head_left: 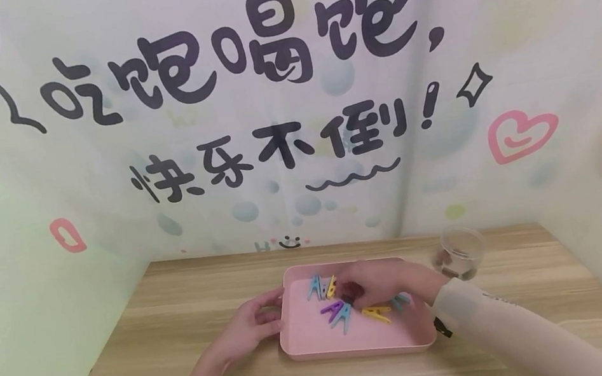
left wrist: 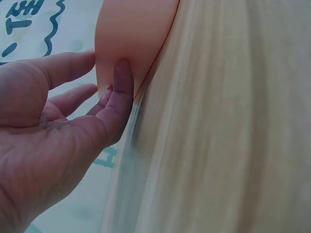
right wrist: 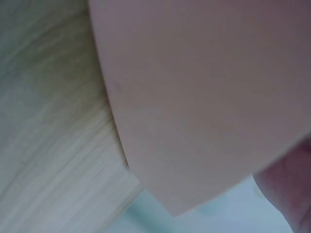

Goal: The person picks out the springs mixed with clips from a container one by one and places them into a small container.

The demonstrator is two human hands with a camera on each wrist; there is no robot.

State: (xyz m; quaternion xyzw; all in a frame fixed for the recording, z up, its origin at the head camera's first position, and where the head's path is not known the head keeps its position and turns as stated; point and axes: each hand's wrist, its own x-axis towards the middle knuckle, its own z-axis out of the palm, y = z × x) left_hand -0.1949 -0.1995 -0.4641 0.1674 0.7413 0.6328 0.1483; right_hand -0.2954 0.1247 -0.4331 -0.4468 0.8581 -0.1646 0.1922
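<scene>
A pink tray (head_left: 311, 341) lies on the wooden table with several small clothespins in it. My left hand (head_left: 246, 330) rests its fairly straight fingers against the tray's left end; in the left wrist view the fingertips touch the outer wall (left wrist: 131, 34). Over the tray, my right hand (head_left: 377, 280) reaches down among the clothespins. A yellow clothespin (head_left: 331, 286) is beside its fingers, with a purple one (head_left: 331, 309) and a blue one (head_left: 342, 319) just below. Its fingertips are partly hidden, so any hold is unclear. The right wrist view mostly shows the tray's wall (right wrist: 204, 97).
A clear round plastic cup (head_left: 463, 252) stands behind the right forearm, beyond the tray's right end. Wooden tabletop (head_left: 181, 320) extends around the tray. A white printed cloth (head_left: 293, 215) hangs along the table's back edge.
</scene>
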